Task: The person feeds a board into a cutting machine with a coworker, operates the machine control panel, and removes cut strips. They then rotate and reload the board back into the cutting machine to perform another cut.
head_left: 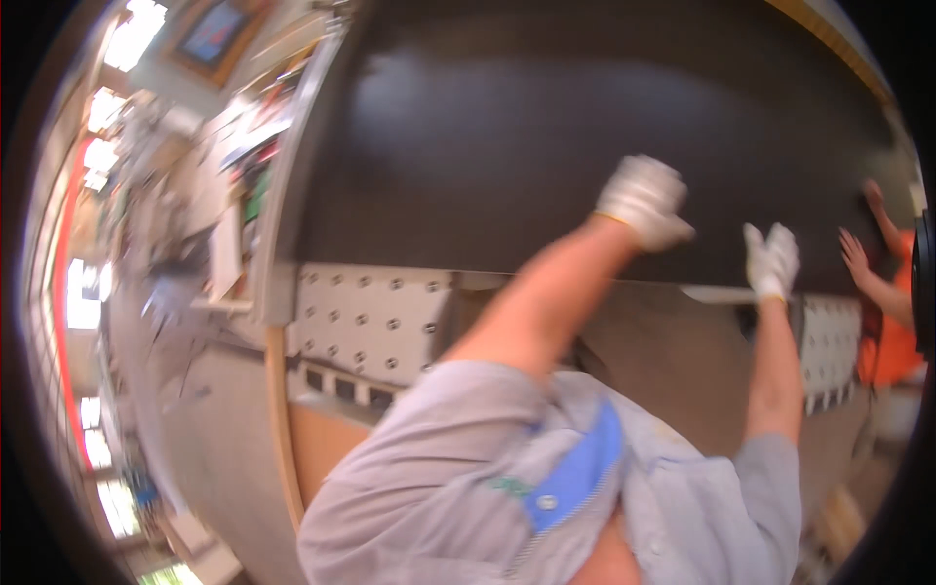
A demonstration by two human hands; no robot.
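Observation:
A wide, dark, smooth panel (546, 146) lies in front of me and takes up most of the upper view. My left hand (645, 203), in a white work glove, is over the panel near its front part. Its fingers are smeared by motion, with the thumb pointing right. My right hand (773, 261), gloved too, is at the panel's near edge with fingers apart and nothing visible in it. Whether either hand presses on the surface, I cannot tell.
At the right, a co-worker in orange (892, 341) has bare hands (854, 257) by the panel's edge. White perforated blocks (370, 322) sit under the near edge. A metal side rail (292, 185) bounds the left, with cluttered shelves (244, 195) beyond it.

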